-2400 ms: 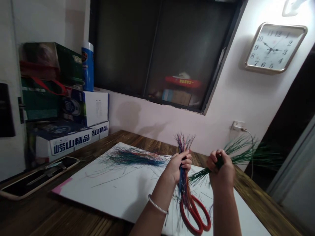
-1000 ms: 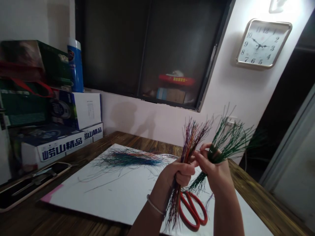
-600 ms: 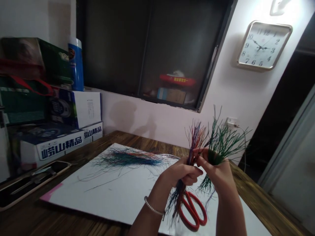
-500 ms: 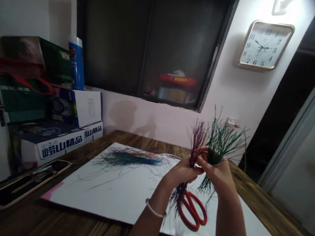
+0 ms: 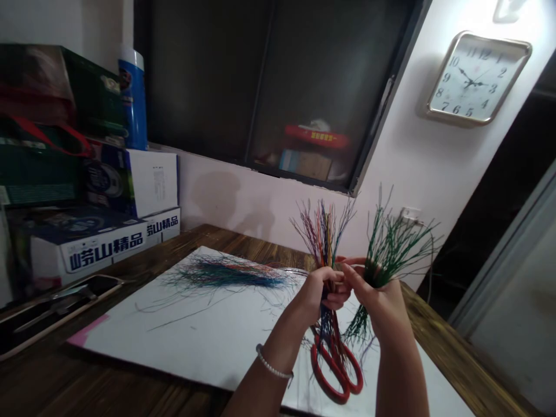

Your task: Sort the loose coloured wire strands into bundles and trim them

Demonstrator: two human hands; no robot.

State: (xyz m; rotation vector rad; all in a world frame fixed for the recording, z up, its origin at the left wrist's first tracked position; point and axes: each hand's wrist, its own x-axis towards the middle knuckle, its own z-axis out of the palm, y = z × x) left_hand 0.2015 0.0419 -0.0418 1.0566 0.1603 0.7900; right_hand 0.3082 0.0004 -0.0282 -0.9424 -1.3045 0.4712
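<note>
My left hand [image 5: 324,293] is closed round the middle of a bundle of mixed-colour thin wires [image 5: 325,234], purple, orange, yellow and blue, whose upper ends fan out. A bunch of green wires [image 5: 391,243] is gripped by my right hand [image 5: 374,299], its strands spreading up and to the right and hanging below. The fingertips of both hands meet between the two bundles. Under them, red-handled scissors [image 5: 336,370] lie on a white board [image 5: 208,341], partly covered by the hanging wire ends. The scissors' blades are mostly hidden.
A loose pile of green, blue and red wires [image 5: 234,272] lies on the board's far left. The board rests on a wooden table [image 5: 174,255]. Stacked boxes [image 5: 104,243], a blue spray can [image 5: 134,101] and a tray with a metal tool [image 5: 56,310] stand at the left.
The mixed-colour wires have fanned out wider at the top, and my left hand has moved slightly left, turning the bundle. The green bunch stays in my right hand. The view has shifted slightly.
</note>
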